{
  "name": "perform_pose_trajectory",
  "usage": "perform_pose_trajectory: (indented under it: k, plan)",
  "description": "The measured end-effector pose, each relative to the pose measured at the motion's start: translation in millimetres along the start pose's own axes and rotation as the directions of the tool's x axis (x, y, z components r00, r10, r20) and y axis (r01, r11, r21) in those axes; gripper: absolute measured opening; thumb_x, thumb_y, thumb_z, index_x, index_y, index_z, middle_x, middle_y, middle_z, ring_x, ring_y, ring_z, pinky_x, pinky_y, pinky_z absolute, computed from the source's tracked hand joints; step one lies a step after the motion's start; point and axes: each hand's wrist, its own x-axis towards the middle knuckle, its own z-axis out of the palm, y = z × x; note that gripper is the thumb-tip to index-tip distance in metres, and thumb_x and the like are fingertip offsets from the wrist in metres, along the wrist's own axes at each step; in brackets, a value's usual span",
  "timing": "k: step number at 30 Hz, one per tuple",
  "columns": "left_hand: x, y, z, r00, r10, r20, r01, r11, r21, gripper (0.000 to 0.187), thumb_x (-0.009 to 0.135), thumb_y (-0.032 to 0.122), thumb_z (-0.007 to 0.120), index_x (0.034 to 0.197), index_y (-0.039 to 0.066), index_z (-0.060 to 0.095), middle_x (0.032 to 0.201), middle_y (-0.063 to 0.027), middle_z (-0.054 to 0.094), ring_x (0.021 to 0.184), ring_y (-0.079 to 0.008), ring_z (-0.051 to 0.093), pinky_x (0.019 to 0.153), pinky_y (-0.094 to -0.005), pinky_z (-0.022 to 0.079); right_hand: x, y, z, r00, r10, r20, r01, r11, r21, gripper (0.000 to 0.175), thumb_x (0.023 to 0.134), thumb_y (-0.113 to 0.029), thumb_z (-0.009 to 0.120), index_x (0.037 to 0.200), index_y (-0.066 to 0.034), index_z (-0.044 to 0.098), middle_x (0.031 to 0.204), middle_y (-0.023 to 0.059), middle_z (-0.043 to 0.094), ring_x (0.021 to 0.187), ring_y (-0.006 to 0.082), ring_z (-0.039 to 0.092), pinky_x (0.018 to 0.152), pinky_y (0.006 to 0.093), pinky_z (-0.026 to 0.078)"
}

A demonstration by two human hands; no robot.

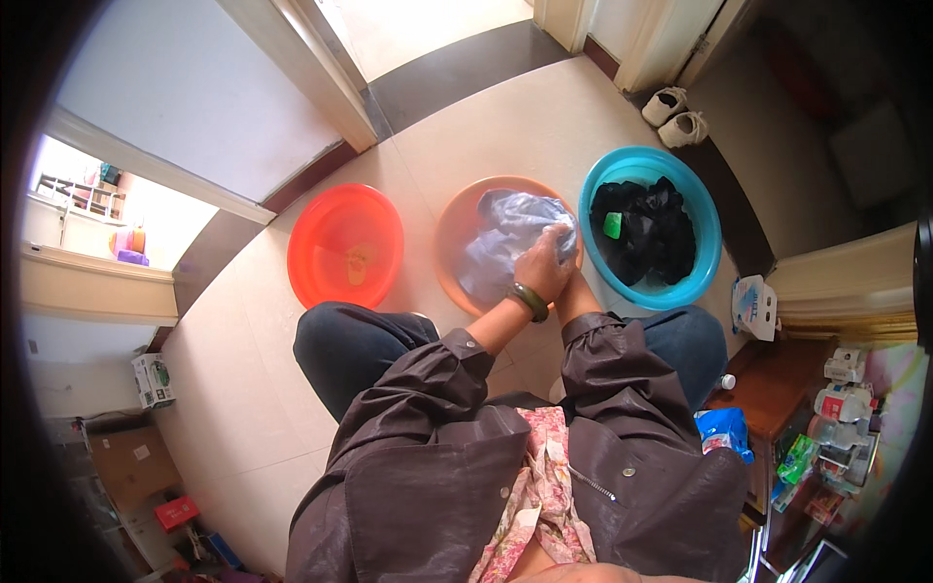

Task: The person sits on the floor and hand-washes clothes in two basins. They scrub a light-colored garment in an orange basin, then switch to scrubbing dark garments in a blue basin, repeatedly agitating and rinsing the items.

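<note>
A wet light-blue cloth (521, 211) is bunched in an orange plastic basin (446, 251) on the floor before me. Over the basin's right side, my left hand (541, 264), with a dark green bangle at its wrist, grips the cloth. My right hand (572, 251) is close beside and mostly behind it at the bunched cloth; its fingers are largely hidden. To the right, black wet fabric (645, 226) lies in a turquoise basin (708, 251) with a green bar (612, 225), perhaps soap, on top. A red basin (299, 259) stands at the left with a blurred yellowish shape inside.
Two pale shoes (683, 130) stand by the doorway at upper right. At right are a white package (755, 307), a blue bag (724, 431) and a wooden cabinet (776, 386) with bottles beside it. Cardboard boxes (131, 463) stand at lower left.
</note>
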Motion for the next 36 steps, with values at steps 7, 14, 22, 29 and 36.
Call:
perform_pose_trajectory:
  k: [7, 14, 22, 29, 36]
  plan:
    - [20, -17, -39, 0.966, 0.230, -0.115, -0.142, 0.851, 0.505, 0.038, 0.087, 0.023, 0.057, 0.118, 0.001, 0.052, 0.102, -0.0247, 0.063, 0.095, -0.0368, 0.062, 0.082, -0.0450, 0.049, -8, 20, 22, 0.981, 0.190, -0.028, -0.189, 0.981, 0.038, 0.045, 0.100, -0.041, 0.030, 0.119, -0.0088, 0.055, 0.117, 0.0092, 0.061, 0.106, 0.0233, 0.059, 0.092, 0.0396, 0.049]
    - [13, -59, -1, 0.968, -0.183, -0.173, 0.175, 0.983, -0.061, 0.027, 0.090, 0.025, 0.055, 0.115, 0.016, 0.055, 0.098, -0.0201, 0.066, 0.092, -0.0376, 0.063, 0.079, -0.0447, 0.049, -37, -4, 53, 0.991, 0.099, -0.087, -0.106, 0.991, -0.084, 0.045, 0.100, -0.039, 0.030, 0.113, -0.0080, 0.059, 0.111, 0.0085, 0.064, 0.100, 0.0221, 0.062, 0.091, 0.0379, 0.050]
    - [36, -218, -20, 0.758, -0.644, -0.102, 0.408, 0.590, -0.697, 0.051, 0.090, 0.041, 0.059, 0.122, 0.002, 0.055, 0.112, -0.0107, 0.064, 0.097, -0.0196, 0.061, 0.085, -0.0323, 0.048, -63, -108, 96, 0.978, -0.017, 0.209, 0.001, 0.997, 0.076, 0.040, 0.098, -0.028, 0.033, 0.108, -0.0005, 0.061, 0.102, 0.0151, 0.066, 0.093, 0.0266, 0.064, 0.086, 0.0416, 0.052]
    - [19, -210, 8, 0.784, -0.454, 0.423, 0.412, -0.128, -0.902, 0.063, 0.086, 0.053, 0.059, 0.130, 0.008, 0.051, 0.116, -0.0077, 0.061, 0.106, -0.0204, 0.057, 0.092, -0.0330, 0.045, -54, -112, 73, 0.985, -0.018, 0.174, -0.030, 0.963, 0.268, 0.037, 0.099, -0.030, 0.036, 0.100, -0.0019, 0.060, 0.102, 0.0166, 0.064, 0.095, 0.0295, 0.062, 0.089, 0.0460, 0.049]
    - [20, -140, 14, 0.936, -0.304, 0.177, 0.342, 0.665, -0.664, 0.042, 0.079, 0.011, 0.070, 0.119, 0.005, 0.058, 0.101, -0.0034, 0.066, 0.092, -0.0137, 0.061, 0.087, -0.0277, 0.047, -47, -121, 61, 0.971, -0.083, 0.222, 0.009, 0.949, 0.317, 0.035, 0.097, -0.036, 0.044, 0.099, -0.0053, 0.061, 0.098, 0.0113, 0.065, 0.093, 0.0264, 0.061, 0.087, 0.0435, 0.049]
